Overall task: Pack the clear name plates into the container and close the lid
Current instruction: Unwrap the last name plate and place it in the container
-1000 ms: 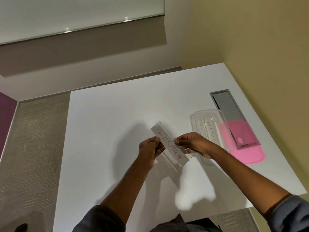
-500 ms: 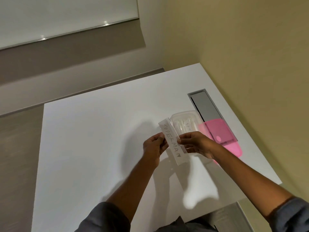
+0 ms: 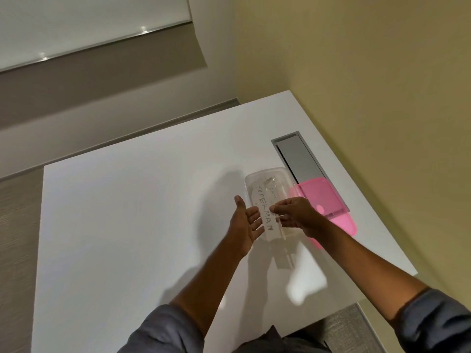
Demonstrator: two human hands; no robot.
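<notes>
A clear name plate [image 3: 265, 211] with a paper strip reading SUPERMAN is held above the clear plastic container [image 3: 281, 174]. My right hand [image 3: 295, 215] pinches its right edge. My left hand [image 3: 246, 221] is just left of the plate with fingers spread, palm facing it, and no longer grips it. Inside the container lies another name plate [image 3: 273, 192] with handwritten letters. The pink translucent lid [image 3: 328, 202] lies to the right of the container, partly under my right hand.
A white table [image 3: 127, 225] carries everything. A metal cable hatch [image 3: 298, 156] is set into the table behind the lid, close to the yellow wall [image 3: 382, 98] on the right. The table's near right corner ends beside my right forearm.
The SUPERMAN plate has moved right, from over the table to over the container, and turned lengthwise with it. My left hand has let go and spread its fingers; my right hand still holds the plate.
</notes>
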